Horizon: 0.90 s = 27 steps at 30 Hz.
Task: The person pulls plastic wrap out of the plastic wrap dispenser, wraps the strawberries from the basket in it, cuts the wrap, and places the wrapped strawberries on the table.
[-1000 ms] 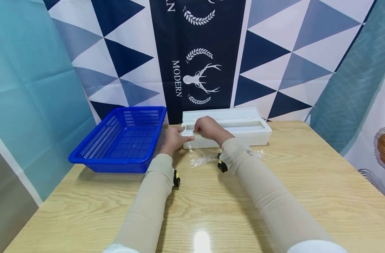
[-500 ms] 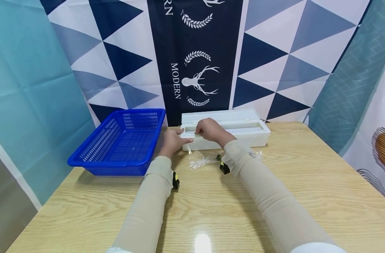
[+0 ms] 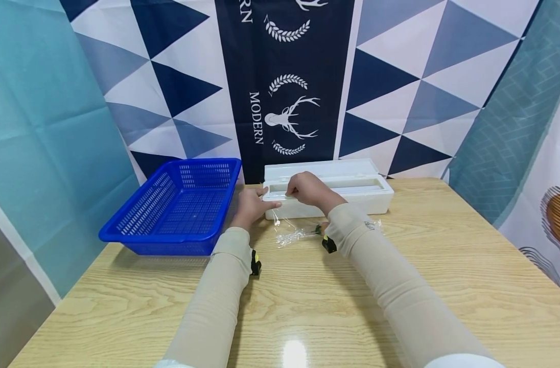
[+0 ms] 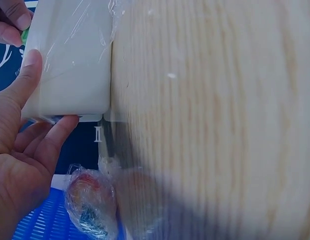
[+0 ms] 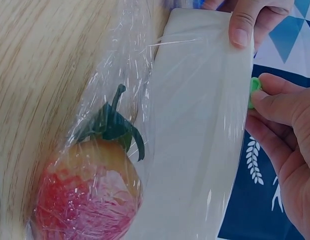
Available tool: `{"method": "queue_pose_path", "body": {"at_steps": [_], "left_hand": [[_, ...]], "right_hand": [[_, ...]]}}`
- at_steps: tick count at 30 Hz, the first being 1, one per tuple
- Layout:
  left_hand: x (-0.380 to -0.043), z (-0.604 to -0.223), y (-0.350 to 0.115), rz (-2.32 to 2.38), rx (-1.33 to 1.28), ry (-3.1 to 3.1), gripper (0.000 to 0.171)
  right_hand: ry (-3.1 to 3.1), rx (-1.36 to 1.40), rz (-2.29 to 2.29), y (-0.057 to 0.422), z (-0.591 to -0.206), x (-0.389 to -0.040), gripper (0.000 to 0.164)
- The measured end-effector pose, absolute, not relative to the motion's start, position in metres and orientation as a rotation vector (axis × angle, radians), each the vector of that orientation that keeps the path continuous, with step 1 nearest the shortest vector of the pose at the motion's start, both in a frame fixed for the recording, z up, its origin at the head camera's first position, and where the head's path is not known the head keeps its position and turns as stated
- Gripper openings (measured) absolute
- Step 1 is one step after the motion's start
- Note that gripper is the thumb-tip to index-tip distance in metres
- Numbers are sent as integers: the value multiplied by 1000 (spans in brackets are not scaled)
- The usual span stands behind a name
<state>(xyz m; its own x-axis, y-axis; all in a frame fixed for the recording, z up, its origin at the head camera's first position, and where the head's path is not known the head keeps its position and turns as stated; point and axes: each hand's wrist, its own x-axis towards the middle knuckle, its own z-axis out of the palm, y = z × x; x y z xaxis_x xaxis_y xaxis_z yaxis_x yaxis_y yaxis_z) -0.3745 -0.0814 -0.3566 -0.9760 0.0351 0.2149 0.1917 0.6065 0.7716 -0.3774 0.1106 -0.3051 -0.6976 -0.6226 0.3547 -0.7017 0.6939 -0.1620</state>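
Observation:
A white plastic-wrap dispenser box (image 3: pixel 372 202) stands at the back of the table with its lid up. My left hand (image 3: pixel 251 205) grips its left end, thumb and fingers at the corner. My right hand (image 3: pixel 307 188) pinches a small green slider (image 5: pixel 255 93) at the box's upper edge. Clear plastic wrap (image 3: pixel 291 236) spreads from the box onto the table. A red and yellow fruit (image 5: pixel 90 195) with green leaves lies in the wrap, mostly hidden by my right sleeve in the head view. Another wrapped fruit (image 4: pixel 90 202) shows below my left hand in the left wrist view.
A blue plastic basket (image 3: pixel 151 238) stands left of the box, close to my left forearm. Behind the box hangs a patterned cloth (image 3: pixel 289 51). The wooden table (image 3: pixel 307 306) runs forward beneath both arms.
My right hand has slid a little to the right along the box's edge. My left hand keeps its hold on the left end. The head view has tilted slightly.

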Motion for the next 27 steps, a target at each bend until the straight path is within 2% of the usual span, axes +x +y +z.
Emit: {"method": "queue_pose_path", "body": {"at_steps": [27], "left_hand": [[-376,-359,-84,-1315,-221,-2605,70]], "right_hand": [[-2626,1057,423,129,-304,-377,11]]}}
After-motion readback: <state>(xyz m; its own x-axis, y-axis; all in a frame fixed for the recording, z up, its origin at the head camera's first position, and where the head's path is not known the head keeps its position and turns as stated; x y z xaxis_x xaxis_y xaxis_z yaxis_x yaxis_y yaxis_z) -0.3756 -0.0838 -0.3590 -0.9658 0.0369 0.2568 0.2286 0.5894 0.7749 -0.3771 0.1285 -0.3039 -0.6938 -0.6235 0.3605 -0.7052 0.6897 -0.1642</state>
